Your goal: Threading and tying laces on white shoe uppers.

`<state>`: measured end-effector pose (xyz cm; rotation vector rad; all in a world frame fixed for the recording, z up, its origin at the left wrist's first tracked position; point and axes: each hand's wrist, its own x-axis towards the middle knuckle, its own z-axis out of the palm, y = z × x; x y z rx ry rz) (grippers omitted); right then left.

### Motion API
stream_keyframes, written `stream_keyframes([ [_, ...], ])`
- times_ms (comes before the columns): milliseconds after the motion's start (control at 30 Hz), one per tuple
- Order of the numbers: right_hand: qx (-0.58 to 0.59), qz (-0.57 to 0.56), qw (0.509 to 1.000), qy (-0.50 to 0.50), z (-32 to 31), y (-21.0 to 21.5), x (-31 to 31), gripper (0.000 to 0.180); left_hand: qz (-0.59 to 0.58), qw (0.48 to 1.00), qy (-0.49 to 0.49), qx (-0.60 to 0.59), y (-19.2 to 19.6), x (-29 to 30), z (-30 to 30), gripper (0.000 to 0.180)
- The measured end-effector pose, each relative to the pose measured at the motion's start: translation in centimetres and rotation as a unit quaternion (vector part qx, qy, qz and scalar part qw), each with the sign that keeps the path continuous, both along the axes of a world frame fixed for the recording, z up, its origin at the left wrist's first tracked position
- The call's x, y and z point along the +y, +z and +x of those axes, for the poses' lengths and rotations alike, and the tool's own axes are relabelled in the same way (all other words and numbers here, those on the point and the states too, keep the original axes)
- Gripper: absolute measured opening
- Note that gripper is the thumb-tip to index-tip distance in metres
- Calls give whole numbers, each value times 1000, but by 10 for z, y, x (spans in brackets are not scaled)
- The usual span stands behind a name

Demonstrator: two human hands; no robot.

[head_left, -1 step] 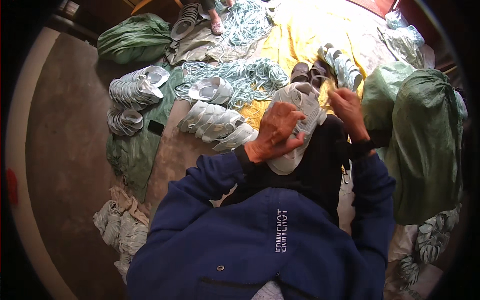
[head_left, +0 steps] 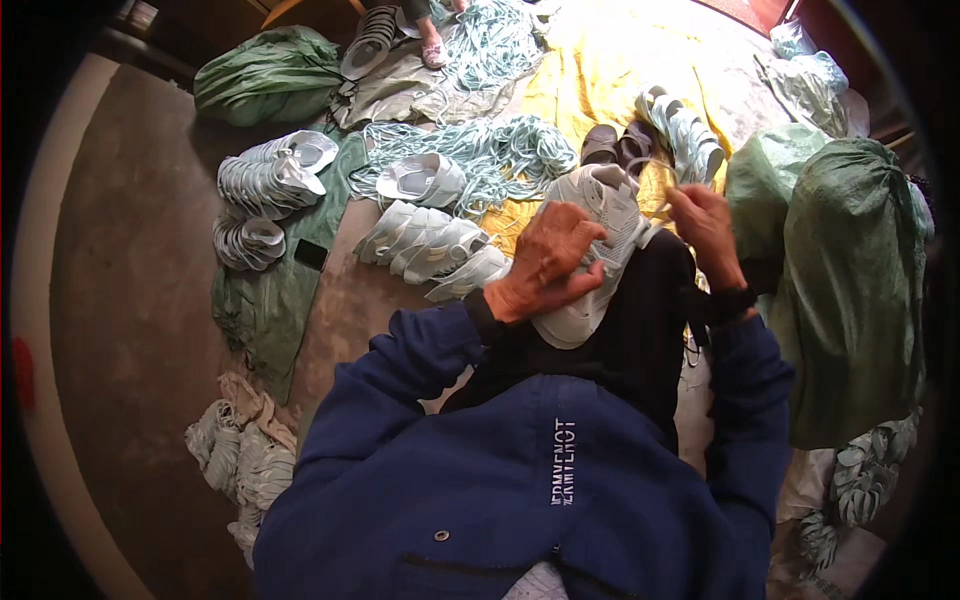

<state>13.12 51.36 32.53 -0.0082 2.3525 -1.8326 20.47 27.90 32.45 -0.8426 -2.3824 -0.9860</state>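
A white-grey shoe upper (head_left: 590, 315) rests across my dark-trousered lap, its top pointing away from me. My left hand (head_left: 550, 255) lies over its left side and grips it, the thumb stretched along the upper and the fingers curled. To the right of the upper, my right hand (head_left: 703, 225) is closed in a pinch on a pale shoelace (head_left: 652, 163). The lace loops from the fingers back toward the top of the upper. Its exact run through the eyelets is too small to make out.
Nested rows of uppers (head_left: 425, 243) lie at front left, with others (head_left: 270, 185) farther left. Tangled pale-blue laces (head_left: 510, 150) spread beyond them. Dark slippers (head_left: 617, 147) sit ahead on a yellow sheet. Full green sacks (head_left: 850, 290) stand at right. Another person's foot (head_left: 434, 52) shows far off.
My right hand has shifted slightly to the right and down, and the lace loop shows wider beside the upper. My left hand stays on the upper, almost unmoved.
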Motion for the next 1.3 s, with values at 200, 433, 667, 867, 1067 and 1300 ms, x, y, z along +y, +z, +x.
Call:
stream_keyframes([
  [200, -23, 5, 997, -77, 46, 1, 48, 24, -32, 998, -20, -51, 7, -21, -11, 19],
  [433, 16, 181, 956, 231, 121, 30, 11, 27, -147, 986, 6, 83, 16, -29, -36, 15],
  [667, 80, 101, 982, 139, 79, 28, -29, 16, -60, 998, 0, 36, 10, -25, -29, 18],
  [867, -15, 74, 978, 196, 60, 18, -57, 12, 25, 997, -17, -76, 10, -30, -19, 15],
  [1067, 21, 83, 978, 190, 64, 12, -55, 11, 16, 950, -57, -305, 21, -40, -26, 19],
  [1300, 57, 66, 984, 154, 68, 8, -55, 10, -108, 910, -79, -393, 32, -49, -43, 39],
])
